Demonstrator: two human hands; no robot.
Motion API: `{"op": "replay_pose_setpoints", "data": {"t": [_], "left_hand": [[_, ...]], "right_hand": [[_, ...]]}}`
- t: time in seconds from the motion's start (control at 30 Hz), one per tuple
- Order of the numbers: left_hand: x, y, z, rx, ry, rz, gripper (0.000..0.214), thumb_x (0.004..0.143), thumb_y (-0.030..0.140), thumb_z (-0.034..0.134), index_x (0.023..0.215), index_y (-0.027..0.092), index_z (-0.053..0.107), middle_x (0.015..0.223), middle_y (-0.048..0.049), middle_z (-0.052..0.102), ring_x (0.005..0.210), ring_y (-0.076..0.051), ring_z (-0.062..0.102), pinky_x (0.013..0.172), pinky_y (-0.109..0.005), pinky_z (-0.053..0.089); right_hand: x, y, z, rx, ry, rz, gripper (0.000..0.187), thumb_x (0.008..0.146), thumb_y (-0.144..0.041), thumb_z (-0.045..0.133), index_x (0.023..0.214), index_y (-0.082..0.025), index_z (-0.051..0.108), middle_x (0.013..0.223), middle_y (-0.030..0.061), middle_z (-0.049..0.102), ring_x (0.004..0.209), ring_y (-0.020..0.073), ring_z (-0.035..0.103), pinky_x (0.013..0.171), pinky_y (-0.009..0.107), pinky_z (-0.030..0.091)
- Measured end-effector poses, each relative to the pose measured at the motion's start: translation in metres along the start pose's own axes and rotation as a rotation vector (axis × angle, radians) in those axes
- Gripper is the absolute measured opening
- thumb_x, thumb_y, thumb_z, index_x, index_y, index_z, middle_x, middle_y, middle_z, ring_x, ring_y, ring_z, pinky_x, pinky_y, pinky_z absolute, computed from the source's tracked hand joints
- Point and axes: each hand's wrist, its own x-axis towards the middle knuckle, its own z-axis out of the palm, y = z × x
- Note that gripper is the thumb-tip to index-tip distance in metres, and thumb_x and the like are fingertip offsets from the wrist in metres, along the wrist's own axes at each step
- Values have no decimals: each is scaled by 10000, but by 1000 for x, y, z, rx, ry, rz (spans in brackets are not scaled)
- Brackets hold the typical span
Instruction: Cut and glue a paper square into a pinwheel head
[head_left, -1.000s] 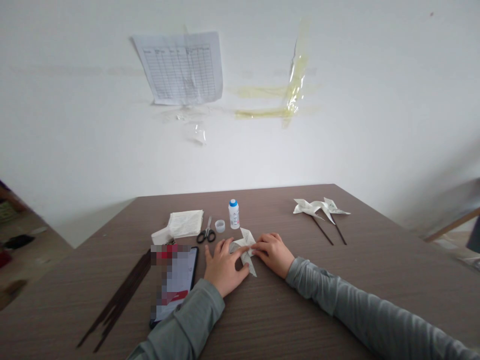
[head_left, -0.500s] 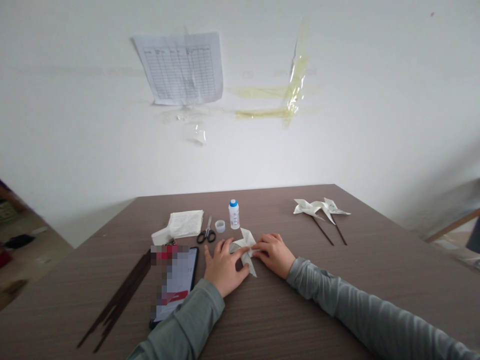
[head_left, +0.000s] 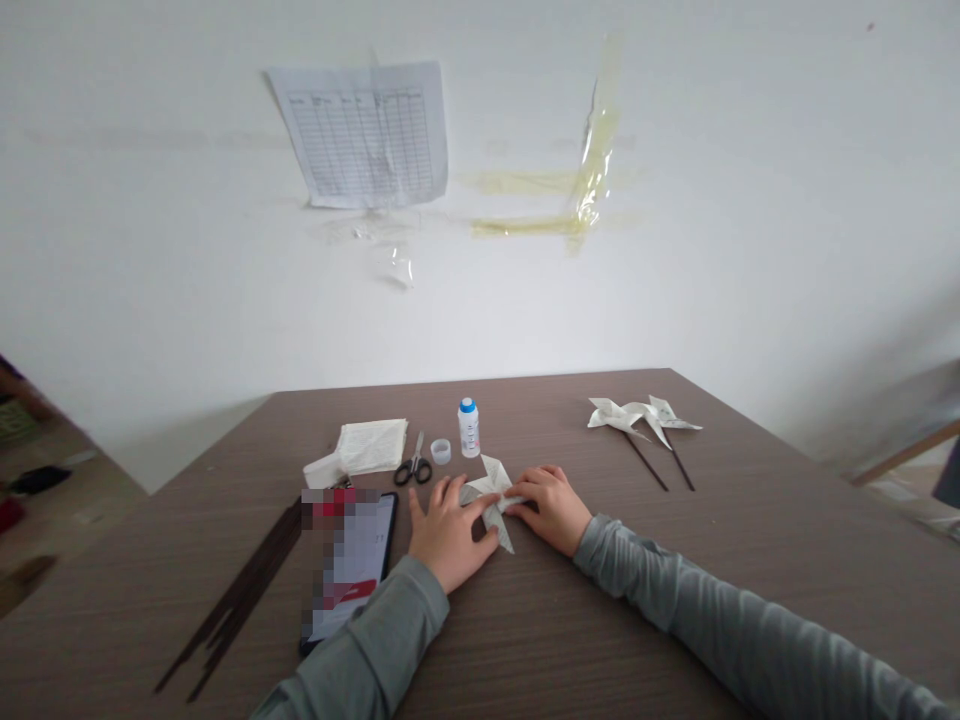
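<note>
Both hands work at the centre of the lower counter, with a folded paper pinwheel [head_left: 487,503] lying flat between them, its pointed blades spread and a long tip aiming toward the lower right.

The left hand [head_left: 450,533] is open, its fingers [head_left: 442,500] spread and reaching up and to the right. The index finger touches the pinwheel's left side, while the heel of the hand rests on the counter [head_left: 750,500]. It is not clenched and holds nothing between finger and thumb.

The right hand [head_left: 547,510] lies just across from it, its fingers [head_left: 529,483] gently curved and together, with the fingertips on the pinwheel's right side. It presses or pinches the paper, but the thumb is hidden, so I cannot tell whether it has a real grip. Grey-green sleeves cover both forearms.

Just above the hands stand a white bottle of glue [head_left: 469,428] with a blue cap and a small clear lid [head_left: 440,452]. To their left lie black-handled scissors [head_left: 412,466] and a stack of folded printed paper [head_left: 364,448]. A phone [head_left: 349,570] with a blurred screen sits beside the left hand, and a bundle of thin dark sticks [head_left: 240,600] lies at the lower left. At the upper right of the counter, two paper pinwheels [head_left: 641,415] on dark sticks lie flat.
</note>
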Motion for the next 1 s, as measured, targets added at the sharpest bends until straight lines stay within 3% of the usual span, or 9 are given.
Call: {"op": "replay_pose_setpoints", "data": {"t": [0.33,0.7,1.0], "left_hand": [[0,0,0,-24,28,-23,631,1075,430,936,1698,521,895,2037,-107,618,1903,-538,503,1559,-962,266],[-2,4,-6,-17,12,-31,531,1079,426,935,1599,529,956,2042,-83,620,1907,-556,502,1552,-965,288],[-1,5,-7,-15,5,-30,520,1086,406,926,1595,511,962,2047,-99,615,1898,-562,516,1542,-987,278]], "right_hand": [[0,1,0,-9,28,-19,109,1081,-277,1003,1092,-386,1005,1093,53,980,1091,345,949,1118,539,699],[1,0,-1,3,26,-12,196,1038,-190,1019,1091,-375,990,1080,46,964,1096,331,925,1099,520,661],[-1,0,-1,18,-8,14,215,1068,-191,989,1123,-396,1018,1137,67,975,1153,349,928,1168,548,675]]}}
